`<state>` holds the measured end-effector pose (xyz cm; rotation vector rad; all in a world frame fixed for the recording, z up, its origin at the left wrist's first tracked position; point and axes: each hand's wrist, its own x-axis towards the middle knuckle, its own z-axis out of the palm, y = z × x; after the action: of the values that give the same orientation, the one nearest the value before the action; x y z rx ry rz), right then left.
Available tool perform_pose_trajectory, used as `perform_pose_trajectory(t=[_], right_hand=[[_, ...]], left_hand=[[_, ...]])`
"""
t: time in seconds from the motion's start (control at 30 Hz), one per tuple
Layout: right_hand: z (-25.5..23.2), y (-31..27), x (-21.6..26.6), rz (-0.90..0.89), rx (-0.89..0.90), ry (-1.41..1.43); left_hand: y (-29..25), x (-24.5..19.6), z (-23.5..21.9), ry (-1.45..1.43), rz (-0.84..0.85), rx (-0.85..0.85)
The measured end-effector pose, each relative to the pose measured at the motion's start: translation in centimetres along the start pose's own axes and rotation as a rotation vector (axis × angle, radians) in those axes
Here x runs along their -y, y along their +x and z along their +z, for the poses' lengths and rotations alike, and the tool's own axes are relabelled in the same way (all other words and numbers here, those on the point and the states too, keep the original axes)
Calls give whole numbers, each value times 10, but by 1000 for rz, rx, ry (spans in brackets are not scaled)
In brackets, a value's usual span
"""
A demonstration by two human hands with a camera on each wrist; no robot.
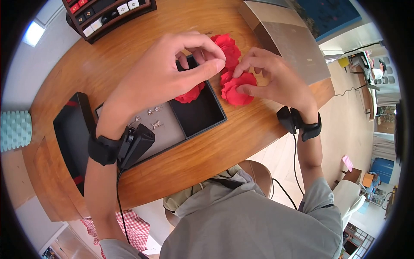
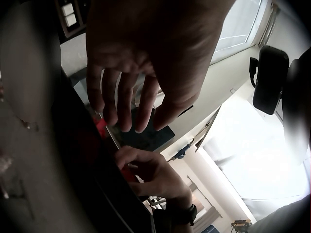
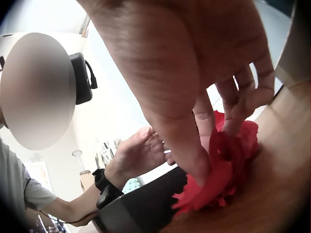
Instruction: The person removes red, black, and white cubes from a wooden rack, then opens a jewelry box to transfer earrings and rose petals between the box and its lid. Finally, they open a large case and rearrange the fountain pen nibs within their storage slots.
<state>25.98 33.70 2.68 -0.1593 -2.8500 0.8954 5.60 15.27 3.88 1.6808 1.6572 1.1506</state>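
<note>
My right hand (image 1: 280, 77) pinches a red artificial flower (image 1: 240, 93) on the wooden table, its thumb pressed into the petals. In the right wrist view the thumb and fingers reach round the red petals (image 3: 218, 174). My left hand (image 1: 172, 71) hovers over a black box (image 1: 205, 128), with loosely bent fingers and nothing held; the left wrist view shows gaps between those fingers (image 2: 125, 99). Another red flower (image 1: 227, 47) lies farther back on the table. A third red flower (image 1: 189, 95) sits in the box's black compartment, partly hidden by my left hand.
Small silver jewellery pieces (image 1: 156, 124) lie on the box's grey lining, left of its divider. A black lid-like tray (image 1: 71, 138) stands at the left. A dark rack (image 1: 108, 19) of small blocks is at the back left, and a large cardboard box (image 1: 293, 47) at the back right.
</note>
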Motion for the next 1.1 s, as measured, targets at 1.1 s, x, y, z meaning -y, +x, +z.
perform_pose_trajectory(t=[1.1], right_hand=[[28,46,47,-165,-29,146]], left_hand=[[-15,5,-34,494,75,-206]])
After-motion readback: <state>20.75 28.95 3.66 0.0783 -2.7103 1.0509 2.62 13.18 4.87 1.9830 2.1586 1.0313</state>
